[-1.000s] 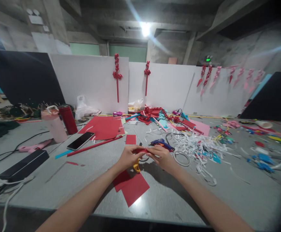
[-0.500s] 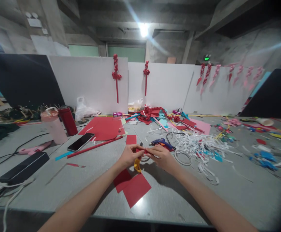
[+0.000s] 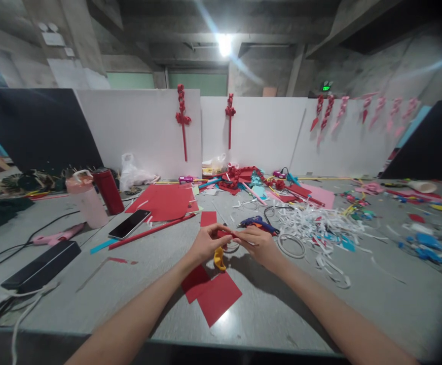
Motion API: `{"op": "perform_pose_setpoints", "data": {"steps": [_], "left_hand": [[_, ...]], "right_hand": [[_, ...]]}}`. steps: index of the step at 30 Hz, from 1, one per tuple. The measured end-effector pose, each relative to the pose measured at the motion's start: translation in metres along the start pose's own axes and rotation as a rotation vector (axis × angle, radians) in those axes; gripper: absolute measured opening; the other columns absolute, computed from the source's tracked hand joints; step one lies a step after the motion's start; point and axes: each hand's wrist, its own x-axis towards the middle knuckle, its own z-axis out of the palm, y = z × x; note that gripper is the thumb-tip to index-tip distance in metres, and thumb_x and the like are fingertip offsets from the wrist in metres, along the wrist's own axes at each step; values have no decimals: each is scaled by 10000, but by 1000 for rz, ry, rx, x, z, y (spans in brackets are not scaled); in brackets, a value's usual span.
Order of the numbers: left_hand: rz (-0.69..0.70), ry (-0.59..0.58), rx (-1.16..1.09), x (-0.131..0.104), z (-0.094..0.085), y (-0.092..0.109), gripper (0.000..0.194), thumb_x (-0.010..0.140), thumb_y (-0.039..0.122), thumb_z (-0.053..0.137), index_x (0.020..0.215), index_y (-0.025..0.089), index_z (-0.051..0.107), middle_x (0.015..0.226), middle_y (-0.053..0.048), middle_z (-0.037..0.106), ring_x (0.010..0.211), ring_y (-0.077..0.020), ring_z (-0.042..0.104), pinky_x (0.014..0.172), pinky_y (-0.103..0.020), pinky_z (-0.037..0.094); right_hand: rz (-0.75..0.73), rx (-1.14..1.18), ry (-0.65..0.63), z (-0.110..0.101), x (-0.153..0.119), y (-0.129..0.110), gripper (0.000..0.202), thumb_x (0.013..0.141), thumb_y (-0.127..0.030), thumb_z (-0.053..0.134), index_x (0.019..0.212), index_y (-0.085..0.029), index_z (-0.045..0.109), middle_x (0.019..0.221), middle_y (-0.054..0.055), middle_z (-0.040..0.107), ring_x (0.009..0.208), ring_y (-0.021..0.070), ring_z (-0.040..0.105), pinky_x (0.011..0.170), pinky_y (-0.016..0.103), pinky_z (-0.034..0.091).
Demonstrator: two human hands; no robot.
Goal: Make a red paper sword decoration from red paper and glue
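Grey tabletop — red paper between left hand and right hand.

L hand & R hand v. close tog., fingers bent.

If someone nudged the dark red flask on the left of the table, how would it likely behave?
The red flask looks rigid, so it should hold its shape. Standing tall and narrow, it might tip if pushed near the top. Its rounded side suggests it could roll once down.
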Motion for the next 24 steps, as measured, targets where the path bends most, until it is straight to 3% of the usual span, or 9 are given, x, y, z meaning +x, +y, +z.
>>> {"op": "perform_pose_setpoints", "data": {"steps": [7, 15, 20, 24], "left_hand": [[24, -70, -6, 0, -4, -4, 462, 746, 427, 861, 1051, 105, 731, 827, -99, 766, 712, -188, 733, 676, -271, 576], [33, -58, 25, 2, -5, -11, 412, 765, 432, 841, 1017, 113, 768, 825, -107, 767, 705, -211, 745, 647, -287, 583], [44, -33, 21, 0, -4, -7, 341, 784, 434, 820, 879, 109, 776, 712, -88, 741, 662, -194, 720, 639, -281, 573], [58, -26, 19, -2, -3, -2, 369, 772, 426, 832, 959, 114, 770, 758, -88, 754, 674, -194, 722, 654, -293, 581]], "right_hand": [[92, 60, -29, -1, -3, 2, 254, 994, -213, 632, 1225, -259, 726, 1050, 61, 780, 916, 210, 716, 820, 366, 602], [94, 71, -30, -1, -2, 2, 233, 999, -230, 622, 1195, -268, 743, 1016, 61, 783, 894, 217, 718, 809, 378, 601], [88, 31, -28, -1, 0, -3, 182, 996, -225, 626, 1111, -251, 764, 929, 58, 779, 818, 209, 703, 761, 357, 582], [147, 30, -25, -2, 1, -7, 203, 990, -259, 643, 1170, -245, 737, 986, 67, 772, 883, 223, 702, 811, 378, 576]]}}
